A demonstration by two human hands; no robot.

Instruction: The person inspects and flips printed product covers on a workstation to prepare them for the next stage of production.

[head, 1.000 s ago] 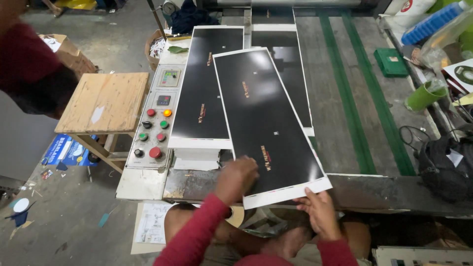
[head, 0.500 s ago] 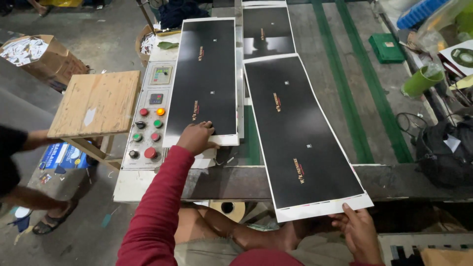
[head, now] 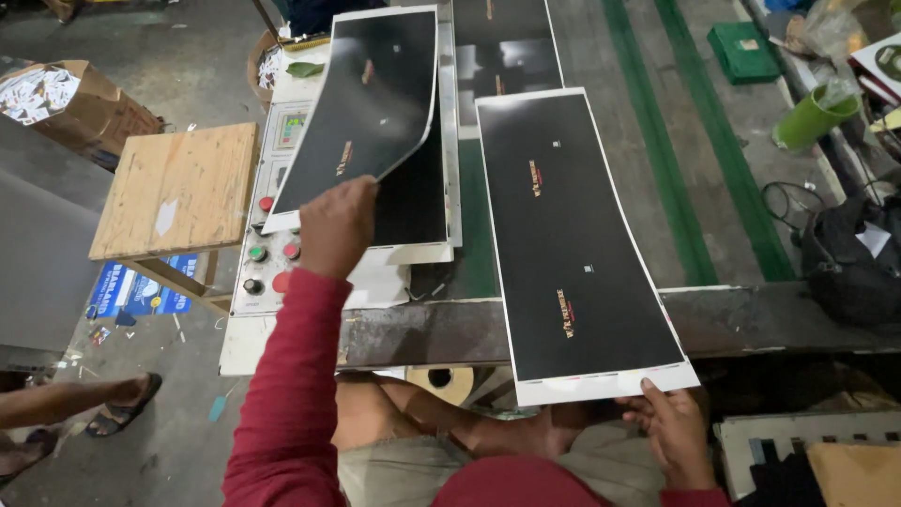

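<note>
A square pale wooden stool (head: pixel 176 191) is seen left of the grey control panel with coloured buttons (head: pixel 272 246). Over that panel, a curling glossy black printed sheet (head: pixel 361 103) is pinched by the left hand (head: pixel 336 227). Right of the panel, a long flat black sheet (head: pixel 572 235) is gripped at its near white edge by the right hand (head: pixel 671 434).

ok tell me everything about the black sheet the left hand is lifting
The lifted sheet is a long, glossy black printed sheet with a white border and small gold and red marks. It looks like thin, flexible card or coated paper. The left hand pinches its near edge and raises it, so it bows upward and tilts toward the control panel. It hangs over a similar sheet still lying flat beneath it.
</note>
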